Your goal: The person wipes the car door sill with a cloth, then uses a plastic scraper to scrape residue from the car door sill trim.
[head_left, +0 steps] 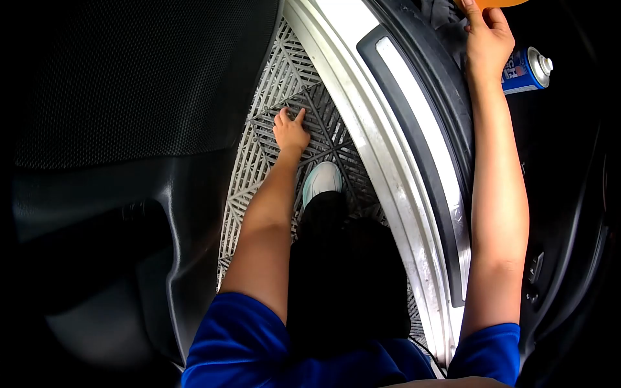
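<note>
My left hand (pixel 292 132) hangs over the slatted grey floor (pixel 317 107), its fingers apart and nothing between them. At the top right, my right hand (pixel 488 35) pinches the edge of an orange object (pixel 506 2), which is cut off by the frame's top edge. Just beside my right wrist lies a blue spray can (pixel 525 71) with a silver end and white nozzle, partly hidden behind the wrist.
A white car door sill (pixel 369 113) with a dark-edged metal scuff plate (pixel 424 136) curves down the middle. The black door panel (pixel 129 181) fills the left side. My light shoe (pixel 323 180) stands on the floor grid. Dark cloth shows at the top.
</note>
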`<state>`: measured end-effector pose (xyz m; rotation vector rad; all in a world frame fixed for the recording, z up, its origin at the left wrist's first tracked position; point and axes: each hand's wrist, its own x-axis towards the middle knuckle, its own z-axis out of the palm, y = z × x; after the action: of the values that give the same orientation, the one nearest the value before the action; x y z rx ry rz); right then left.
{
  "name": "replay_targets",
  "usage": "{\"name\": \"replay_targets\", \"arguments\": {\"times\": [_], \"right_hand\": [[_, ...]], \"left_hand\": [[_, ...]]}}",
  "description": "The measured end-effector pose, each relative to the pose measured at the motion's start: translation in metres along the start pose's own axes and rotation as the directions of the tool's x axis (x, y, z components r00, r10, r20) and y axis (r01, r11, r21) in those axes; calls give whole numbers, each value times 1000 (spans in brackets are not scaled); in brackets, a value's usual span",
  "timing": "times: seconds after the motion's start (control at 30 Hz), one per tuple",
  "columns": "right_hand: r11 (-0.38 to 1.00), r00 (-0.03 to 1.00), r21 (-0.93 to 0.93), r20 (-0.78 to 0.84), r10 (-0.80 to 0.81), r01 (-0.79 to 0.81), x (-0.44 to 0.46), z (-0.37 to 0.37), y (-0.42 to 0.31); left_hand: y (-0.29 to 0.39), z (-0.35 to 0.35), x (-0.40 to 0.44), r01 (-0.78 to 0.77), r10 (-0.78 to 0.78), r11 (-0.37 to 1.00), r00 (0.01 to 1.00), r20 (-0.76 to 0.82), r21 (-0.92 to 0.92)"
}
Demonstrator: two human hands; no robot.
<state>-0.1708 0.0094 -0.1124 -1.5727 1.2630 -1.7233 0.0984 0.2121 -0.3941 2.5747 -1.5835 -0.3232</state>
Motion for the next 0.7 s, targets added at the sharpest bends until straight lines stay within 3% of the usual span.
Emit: {"name": "replay_targets", "arguments": {"times": [0.1,0.17,0.2,0.43,0.5,0.53,0.6,0.63,0.67,0.7], "right_hand": [[1000,1000,-14,-3,21,-21,0,0,-1],[999,999,-16,-3,34,-34,-2,-1,-1],[1000,1000,1,4,19,-19,-1,-1,-1],[1000,1000,17,5,26,-26,-2,-2,-3],[999,999,8,3,32,-32,-3,-2,-5],[999,999,-1,0,36,-36,-3,-2,-6],[998,999,27,-9,51,-50,-2,-1,-3],[997,998,56,-14,62,-62,-1,1,-3],[997,998,61,-19,56,-55,0,0,-3],[996,998,69,-1,65,-65,0,0,-5]], "left_hand": [[-6,-2,-8,-8,3,995,999,44,97],[-15,4,-11,-148,159,925,987,-5,350],[-13,-2,-12,-151,142,919,989,53,365],[-17,-6,-19,-213,223,825,974,46,523],[-17,-5,-18,-141,175,976,962,-212,164],[-18,-5,-16,-144,178,976,961,-212,165],[-21,-9,-7,-53,-30,960,957,-287,-276],[-27,-3,2,-58,-26,960,955,-294,-275],[-32,4,12,85,-250,641,963,-103,-763],[-30,-2,17,222,-323,95,929,181,-970]]}}
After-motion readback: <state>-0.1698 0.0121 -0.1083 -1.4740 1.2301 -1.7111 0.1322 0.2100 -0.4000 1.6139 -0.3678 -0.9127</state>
